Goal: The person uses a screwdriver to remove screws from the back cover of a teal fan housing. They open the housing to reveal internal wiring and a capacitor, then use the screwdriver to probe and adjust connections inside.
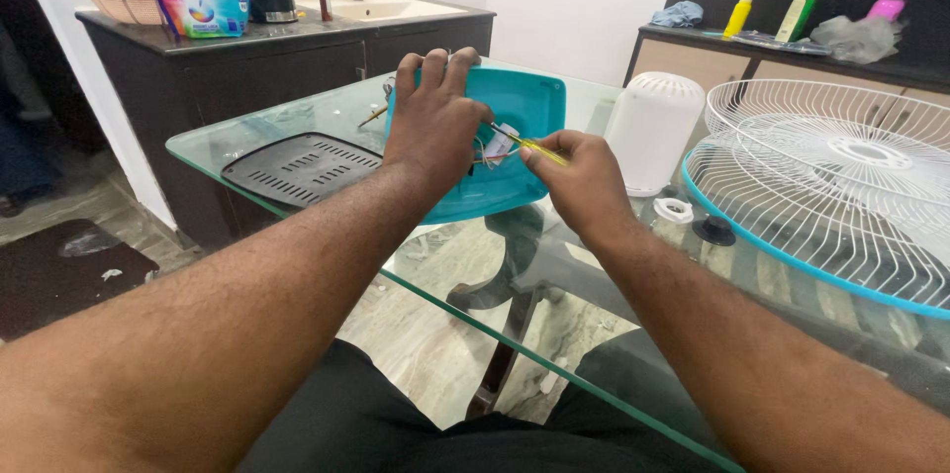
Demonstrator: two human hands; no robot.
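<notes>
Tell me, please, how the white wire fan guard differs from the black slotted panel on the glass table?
The white wire fan guard is round, open wirework with a teal rim; the black slotted panel is roughly rectangular, solid, with rows of slots. The fan guard looks much larger and runs past the right edge of view; the slotted panel lies whole in view, beside the left hand. Both lie on the glass table.

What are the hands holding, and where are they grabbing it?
The left hand grips the teal plastic housing over its top edge. The right hand pinches a yellow-handled screwdriver by its handle.
</notes>
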